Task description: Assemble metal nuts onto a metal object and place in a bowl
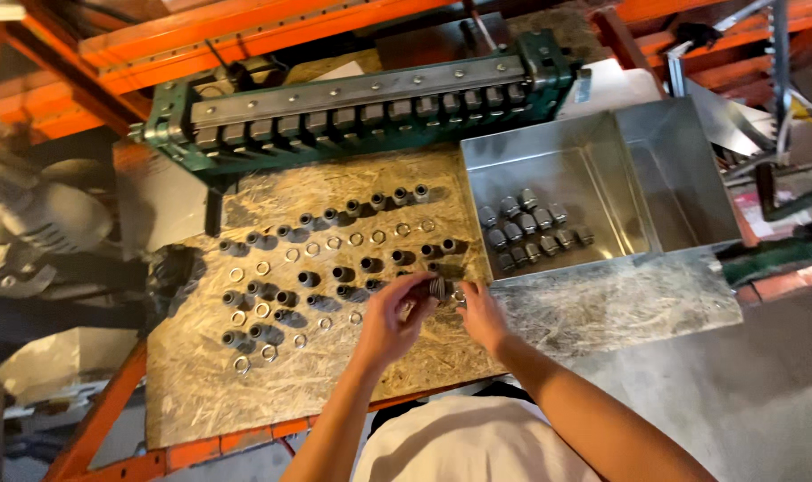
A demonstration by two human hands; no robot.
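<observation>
Just below the centre of the frame the two hands meet over a chipboard worktop (210, 393). The left hand (395, 314) is curled, its fingers pinching a small dark metal fitting (438, 287) from the left; the right hand (480, 312) closes on the same fitting from the right, fingertips narrow around it. The fitting sits between the fingertips, raised just above the board, near the lower left corner of a shallow metal tray (602, 161). Both forearms rise from the bottom edge of the frame and converge, the left one steeper, the right one slanting in from the lower right.

To the left of the hands, rows of dark cylindrical fittings (335, 273) stand on the board, with rows of small metal rings (311, 249) lying between them. Inside the tray, right of and above the hands, a cluster of grey nuts (531, 228) lies together. Across the upper part of the frame, behind the board, stands a green machine with a row of metal blocks (361, 112), under orange shelf beams (245, 36)
</observation>
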